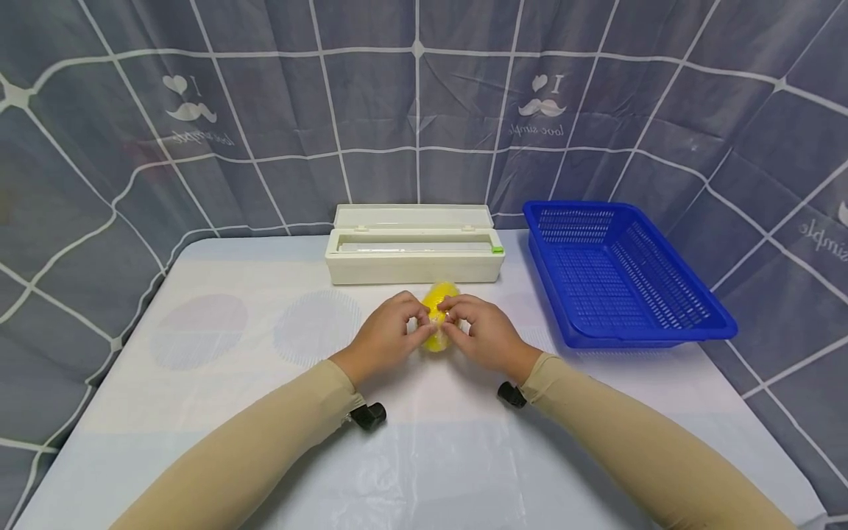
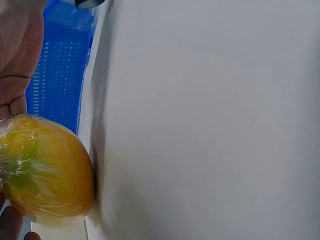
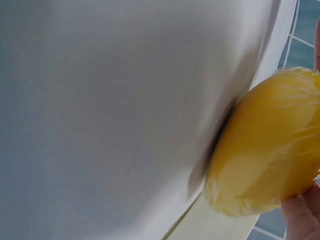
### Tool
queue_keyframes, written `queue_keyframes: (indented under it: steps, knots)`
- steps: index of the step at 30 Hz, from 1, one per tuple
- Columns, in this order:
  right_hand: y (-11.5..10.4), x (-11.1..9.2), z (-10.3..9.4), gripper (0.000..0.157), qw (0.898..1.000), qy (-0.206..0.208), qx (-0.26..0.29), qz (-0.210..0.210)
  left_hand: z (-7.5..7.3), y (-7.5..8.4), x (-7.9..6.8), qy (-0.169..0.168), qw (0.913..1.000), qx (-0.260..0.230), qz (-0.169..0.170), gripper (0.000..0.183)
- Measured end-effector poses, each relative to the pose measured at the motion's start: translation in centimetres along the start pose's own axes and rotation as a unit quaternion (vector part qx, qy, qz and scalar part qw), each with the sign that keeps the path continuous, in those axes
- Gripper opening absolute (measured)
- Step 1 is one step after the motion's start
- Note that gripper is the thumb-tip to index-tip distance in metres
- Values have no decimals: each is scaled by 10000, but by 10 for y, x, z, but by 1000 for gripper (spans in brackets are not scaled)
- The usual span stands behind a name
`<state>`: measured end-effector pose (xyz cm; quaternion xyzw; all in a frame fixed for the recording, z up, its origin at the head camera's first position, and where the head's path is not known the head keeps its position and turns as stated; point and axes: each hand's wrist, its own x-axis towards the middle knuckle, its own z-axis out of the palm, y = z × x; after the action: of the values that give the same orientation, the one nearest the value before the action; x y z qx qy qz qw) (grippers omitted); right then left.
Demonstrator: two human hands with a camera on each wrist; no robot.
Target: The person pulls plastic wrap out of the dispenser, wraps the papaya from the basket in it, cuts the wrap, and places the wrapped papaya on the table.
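Note:
A yellow oval fruit (image 1: 442, 293) wrapped in clear cling film lies on the table between my two hands. My left hand (image 1: 389, 333) pinches the film on the fruit's upper side with thumb and fingers. From the other side, my right hand (image 1: 486, 333) pinches the film close to it, fingertips nearly meeting. In the left wrist view, the fruit (image 2: 57, 170) shows a greenish patch under gathered film. Smooth, taut film covers the side of the fruit (image 3: 265, 150) seen in the right wrist view, where some fingers (image 3: 300, 215) touch its lower edge.
Behind the fruit stands a white cling film dispenser (image 1: 414, 269) with its lid raised and a green slider (image 1: 497, 250) at its right end. A blue plastic basket (image 1: 563, 294) sits on the right of the table (image 1: 424, 456). Grey checked curtains (image 1: 371, 96) surround the table.

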<state>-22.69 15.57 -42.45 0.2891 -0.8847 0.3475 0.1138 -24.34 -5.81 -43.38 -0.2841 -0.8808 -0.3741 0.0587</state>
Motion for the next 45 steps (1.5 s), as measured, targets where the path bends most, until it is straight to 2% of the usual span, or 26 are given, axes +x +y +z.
queue_keyframes:
  steps: [5, 10, 15, 17, 21, 24, 27, 31, 35, 37, 41, 43, 45]
  knots:
    - [0, 1, 2, 15, 10000, 67, 0, 56, 2, 3, 2, 191, 9986, -208, -455, 16]
    - [1, 1, 5, 8, 9993, 254, 164, 211, 4, 5, 4, 336, 9976, -267, -551, 19]
    - [4, 0, 7, 25, 9963, 407, 637, 404, 5, 8, 6, 335, 9975, -126, -609, 9]
    - [5, 1, 8, 21, 9970, 473, 508, 333, 5, 10, 7, 318, 9975, -33, -623, 5]
    - [7, 1, 7, 11, 9983, 525, -111, 206, 6, 11, 8, 367, 9974, 92, -607, 7]
    - [5, 3, 5, 13, 9980, 445, -338, 303, 7, 11, 9, 373, 9973, 119, -621, 9]
    - [4, 5, 3, 13, 9977, 357, -358, 447, 6, 11, 12, 273, 9969, 20, -737, 9]
    - [5, 11, -1, 13, 9955, 151, -120, 924, 3, 9, 16, 24, 9926, -449, -1125, 13]
    - [9, 16, -5, 19, 9879, -197, 334, 1505, -1, 7, 21, -308, 9835, -865, -1562, 18]
    - [13, 18, -7, 33, 9806, -433, 555, 1831, -3, 5, 22, -477, 9787, -949, -1757, 23]
    - [20, 21, -8, 65, 9598, -921, 977, 2466, -8, 3, 22, -740, 9699, -1164, -2009, 37]
    - [21, 22, -8, 72, 9528, -1052, 1128, 2614, -10, 1, 22, -828, 9660, -1287, -2081, 48]
    - [21, 23, -8, 72, 9518, -1116, 1244, 2572, -12, -2, 23, -899, 9625, -1416, -2132, 61]
